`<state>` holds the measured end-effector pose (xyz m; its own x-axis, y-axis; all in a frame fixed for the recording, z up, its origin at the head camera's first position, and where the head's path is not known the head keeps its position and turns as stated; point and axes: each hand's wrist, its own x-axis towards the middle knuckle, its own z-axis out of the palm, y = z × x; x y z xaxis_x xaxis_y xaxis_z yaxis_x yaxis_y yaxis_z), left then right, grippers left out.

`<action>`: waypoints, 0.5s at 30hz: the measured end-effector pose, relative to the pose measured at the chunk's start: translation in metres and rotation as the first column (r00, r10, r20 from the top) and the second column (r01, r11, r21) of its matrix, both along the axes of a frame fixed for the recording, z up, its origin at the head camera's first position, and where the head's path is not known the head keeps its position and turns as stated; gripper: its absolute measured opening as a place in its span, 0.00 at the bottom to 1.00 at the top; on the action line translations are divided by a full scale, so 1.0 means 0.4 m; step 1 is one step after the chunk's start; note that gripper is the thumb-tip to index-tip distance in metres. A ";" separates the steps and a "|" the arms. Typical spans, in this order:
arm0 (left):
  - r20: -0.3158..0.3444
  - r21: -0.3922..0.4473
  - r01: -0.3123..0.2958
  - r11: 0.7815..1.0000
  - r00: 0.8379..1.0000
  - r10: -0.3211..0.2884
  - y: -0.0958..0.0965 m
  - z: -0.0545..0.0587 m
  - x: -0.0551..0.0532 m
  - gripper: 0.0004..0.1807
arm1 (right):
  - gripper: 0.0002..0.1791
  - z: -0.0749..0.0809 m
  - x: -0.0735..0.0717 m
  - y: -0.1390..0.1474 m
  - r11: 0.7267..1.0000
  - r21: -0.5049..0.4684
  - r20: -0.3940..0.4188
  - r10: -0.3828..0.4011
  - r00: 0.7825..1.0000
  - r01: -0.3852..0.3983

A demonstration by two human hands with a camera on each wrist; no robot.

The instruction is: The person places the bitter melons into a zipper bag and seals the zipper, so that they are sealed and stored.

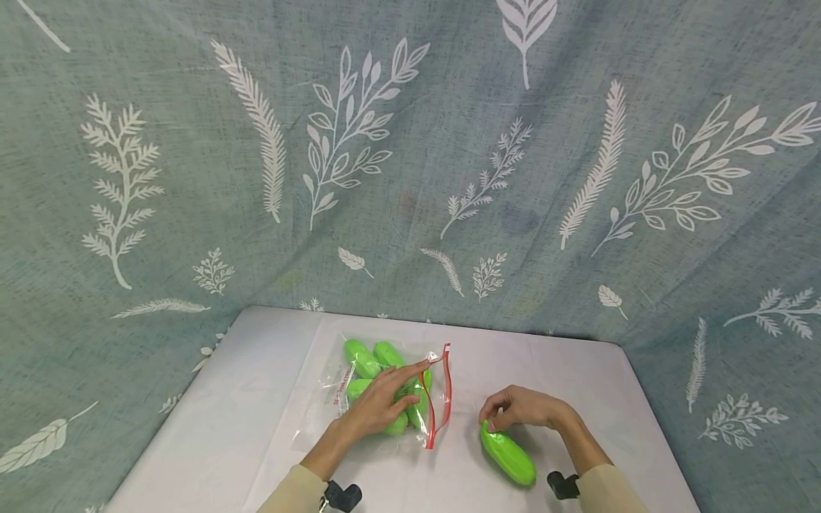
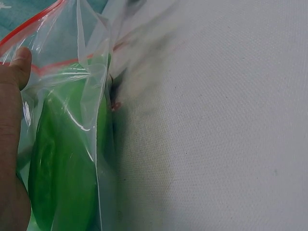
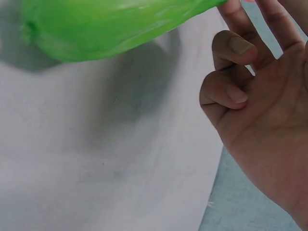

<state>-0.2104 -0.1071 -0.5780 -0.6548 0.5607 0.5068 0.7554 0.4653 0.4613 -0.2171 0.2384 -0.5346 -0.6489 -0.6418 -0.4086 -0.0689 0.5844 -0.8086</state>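
A clear plastic zip bag (image 1: 321,413) with a red zip strip lies on the table, its mouth facing right. Several bright green cucumbers (image 1: 361,359) are inside it. My left hand (image 1: 381,400) rests over the bag, fingers extended toward the parted red strips; in the left wrist view the thumb lies against the plastic beside a bagged cucumber (image 2: 65,159). To the right of the bag, my right hand (image 1: 529,407) pinches the upper end of a loose cucumber (image 1: 511,457) between thumb and fingertips. The right wrist view shows that cucumber (image 3: 120,29) slanting, with two other fingers curled toward the palm.
A white cloth covers the table (image 1: 256,370). Behind and at both sides hangs a blue-green curtain (image 1: 398,214) with white leaf prints, meeting the table's back edge. Dark wrist-mounted devices (image 1: 343,496) sit below both hands.
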 end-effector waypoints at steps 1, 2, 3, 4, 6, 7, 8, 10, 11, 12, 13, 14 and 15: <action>0.006 0.002 0.001 1.000 1.000 -0.001 0.000 0.000 0.000 0.38 | 0.13 0.000 -0.002 -0.002 1.000 -0.008 -0.012 -0.003 1.000 0.003; 0.006 0.002 0.000 1.000 1.000 0.000 0.000 0.000 0.000 0.38 | 0.14 0.000 -0.004 -0.003 1.000 -0.015 -0.022 -0.008 1.000 0.008; 0.007 0.002 0.000 1.000 1.000 0.000 0.000 0.000 0.000 0.39 | 0.15 0.001 -0.006 -0.006 1.000 -0.022 -0.030 -0.013 0.999 0.013; 0.007 0.002 0.000 1.000 1.000 0.000 0.000 0.000 0.000 0.39 | 0.15 0.002 -0.007 -0.008 0.999 -0.032 -0.036 -0.020 0.999 0.019; 0.004 0.000 -0.003 1.000 1.000 0.003 0.000 0.001 0.001 0.39 | 0.17 0.003 -0.010 -0.012 0.998 -0.048 -0.043 -0.039 0.998 0.037; 0.002 0.000 -0.003 1.000 1.000 0.003 0.001 0.002 0.001 0.39 | 0.18 0.003 -0.012 -0.014 0.997 -0.059 -0.047 -0.048 0.998 0.045; 0.004 -0.001 -0.003 1.000 1.000 0.003 0.000 0.004 0.002 0.39 | 0.18 0.003 -0.013 -0.016 0.996 -0.067 -0.052 -0.059 0.997 0.055; 0.005 -0.004 -0.005 1.000 1.000 0.005 0.000 0.005 0.004 0.39 | 0.19 0.005 -0.015 -0.021 0.994 -0.078 -0.062 -0.080 0.995 0.075; 0.005 -0.004 -0.005 1.000 1.000 0.005 0.000 0.006 0.004 0.39 | 0.19 0.006 -0.016 -0.023 0.993 -0.082 -0.070 -0.090 0.994 0.084; 0.007 -0.004 -0.005 1.000 1.000 0.005 0.000 0.006 0.004 0.39 | 0.19 0.007 -0.017 -0.026 0.992 -0.089 -0.078 -0.099 0.992 0.092; 0.008 -0.004 -0.004 1.000 1.000 0.004 -0.001 0.006 0.004 0.39 | 0.19 0.008 -0.019 -0.030 0.990 -0.096 -0.084 -0.108 0.991 0.100; 0.009 -0.003 -0.004 1.000 1.000 0.004 -0.001 0.006 0.004 0.39 | 0.19 0.011 -0.020 -0.033 0.989 -0.104 -0.093 -0.116 0.989 0.107; 0.010 -0.002 -0.002 1.000 1.000 0.002 -0.001 0.006 0.004 0.39 | 0.17 0.012 -0.021 -0.036 0.987 -0.113 -0.106 -0.126 0.986 0.114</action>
<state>-0.2087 -0.1076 -0.5758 -0.6611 0.5603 0.4991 0.7498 0.4678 0.4680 -0.2254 0.2240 -0.5297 -0.7618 -0.5924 -0.2622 -0.0977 0.5052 -0.8575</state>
